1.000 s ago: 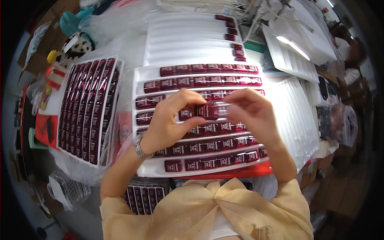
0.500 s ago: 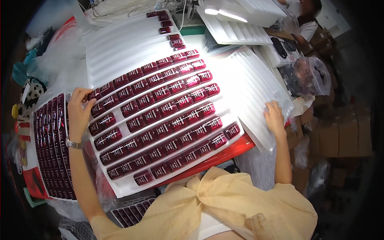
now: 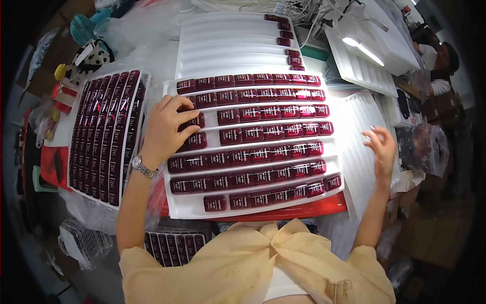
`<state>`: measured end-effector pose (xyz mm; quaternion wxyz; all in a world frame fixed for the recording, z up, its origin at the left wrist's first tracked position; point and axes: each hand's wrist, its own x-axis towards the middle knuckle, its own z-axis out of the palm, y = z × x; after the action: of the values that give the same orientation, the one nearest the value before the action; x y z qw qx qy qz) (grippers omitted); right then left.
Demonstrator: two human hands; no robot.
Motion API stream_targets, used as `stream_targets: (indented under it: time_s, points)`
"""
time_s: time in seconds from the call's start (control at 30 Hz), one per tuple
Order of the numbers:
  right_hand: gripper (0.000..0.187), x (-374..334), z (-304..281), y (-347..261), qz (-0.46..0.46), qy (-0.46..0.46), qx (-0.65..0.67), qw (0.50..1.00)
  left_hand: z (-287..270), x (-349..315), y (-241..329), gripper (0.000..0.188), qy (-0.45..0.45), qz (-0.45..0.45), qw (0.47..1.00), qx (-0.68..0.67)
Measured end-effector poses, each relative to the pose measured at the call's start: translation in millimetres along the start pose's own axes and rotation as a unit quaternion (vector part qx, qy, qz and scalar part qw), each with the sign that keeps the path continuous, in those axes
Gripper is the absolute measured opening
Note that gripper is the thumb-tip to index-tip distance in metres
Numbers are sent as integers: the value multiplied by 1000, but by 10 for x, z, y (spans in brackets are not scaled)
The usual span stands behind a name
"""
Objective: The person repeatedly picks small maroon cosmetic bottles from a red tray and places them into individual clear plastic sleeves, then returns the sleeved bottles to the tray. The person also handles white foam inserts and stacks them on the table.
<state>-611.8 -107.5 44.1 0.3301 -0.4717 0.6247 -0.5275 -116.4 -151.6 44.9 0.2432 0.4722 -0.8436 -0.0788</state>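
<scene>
Rows of small, glossy dark red bottles [image 3: 265,159] lie on their sides in a white ribbed tray [image 3: 177,206] in front of me. My left hand [image 3: 169,124] reaches over the tray's left edge. Its thumb and fingers close around a dark red bottle [image 3: 196,120] at the left end of the third row from the back. Gaps show in the third and fourth rows, just right of my left hand. My right hand [image 3: 380,147] is raised over white ribbed trays [image 3: 354,119] on the right, its fingers bent and apart with nothing visible in them.
Behind stands another white tray [image 3: 223,43] with several bottles at its right end. A filled tray [image 3: 101,137] sits on the left. A lit lamp [image 3: 362,50], cables and stacked white trays [image 3: 357,66] are at the back right. Another person [image 3: 438,71] is at the far right.
My left hand has moved from the back left corner of the tray down to the third row. My right hand has lifted off the white trays. The whole view has turned.
</scene>
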Motion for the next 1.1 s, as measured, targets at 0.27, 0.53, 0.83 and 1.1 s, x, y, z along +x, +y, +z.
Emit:
stream_targets:
  time_s: [0.27,0.53,0.83,1.1]
  points:
    - [12,-116,1961,-1022,-7,-438,56,897,-68,-8,581,33,118,5,981,-151]
    - [35,-228,2796,-932,-261,-292,-9,920,192,-228,586,31,96,-140,839,-517]
    - [24,68,2467,-823,-49,-362,64,929,294,-3,129,31,42,-29,999,-16]
    - [27,-97,2260,-936,13,-448,155,881,-62,-301,-129,34,80,-50,995,30]
